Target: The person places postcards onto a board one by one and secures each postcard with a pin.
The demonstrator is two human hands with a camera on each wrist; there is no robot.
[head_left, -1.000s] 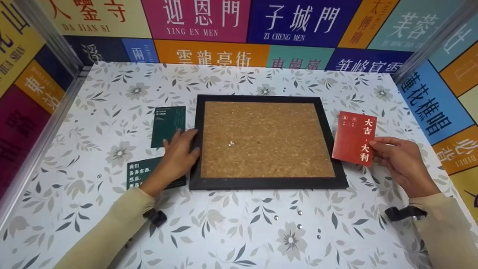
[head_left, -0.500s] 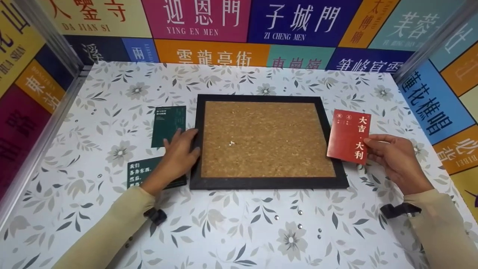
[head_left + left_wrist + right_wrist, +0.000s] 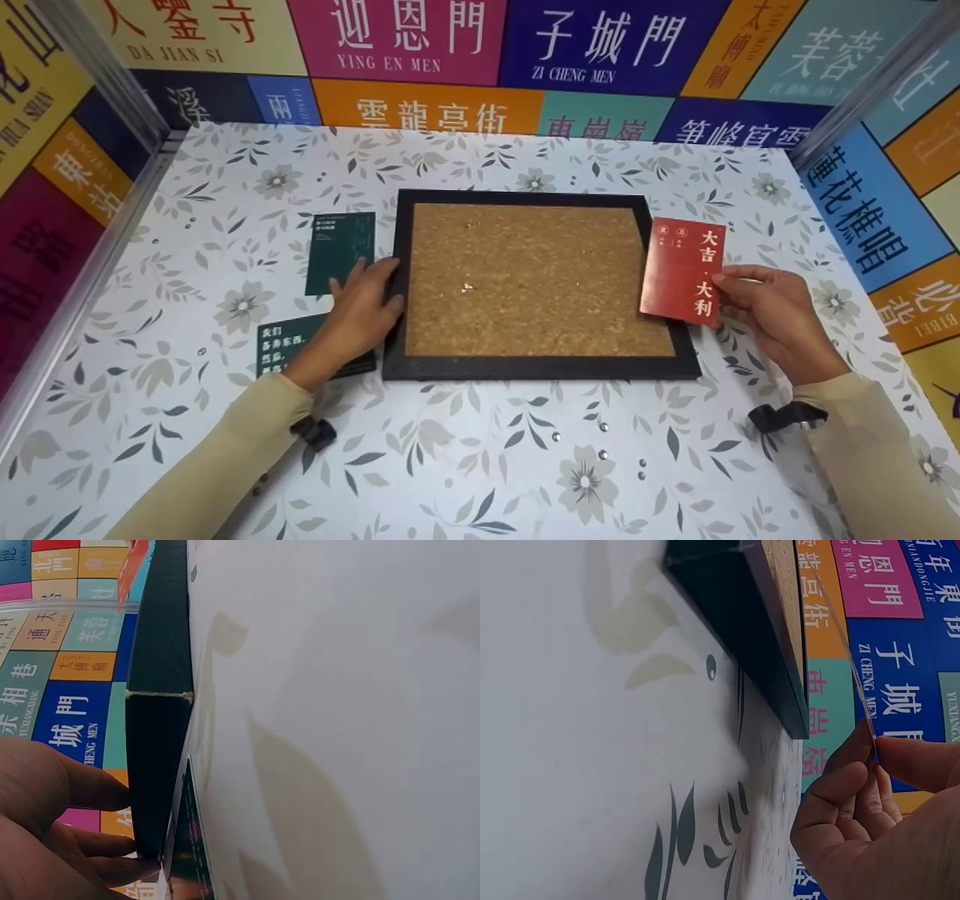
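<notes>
A cork board with a black frame [image 3: 540, 367] lies flat in the middle of the table. My left hand [image 3: 356, 311] touches the frame's left side with its fingers relaxed; the left wrist view shows thumb and fingertips against the dark frame edge [image 3: 156, 765]. Between thumb and fingers, my right hand [image 3: 776, 319] pinches the right edge of a red card [image 3: 675, 274] with white characters. The card's left part overlaps the board's right rim in the head view. In the right wrist view the thin card [image 3: 851, 664] appears nearly edge-on, raised above the frame.
One dark green card [image 3: 334, 251] lies left of the board. Another green card [image 3: 289, 345] with white writing is partly hidden under the left forearm. Small shiny round pieces [image 3: 604, 427] lie in front of the board. Colourful printed panels [image 3: 405, 45] wall the table's back and sides.
My right hand has carried the red card leftward, from beside the frame to over its right rim. The left hand and the board have stayed in place.
</notes>
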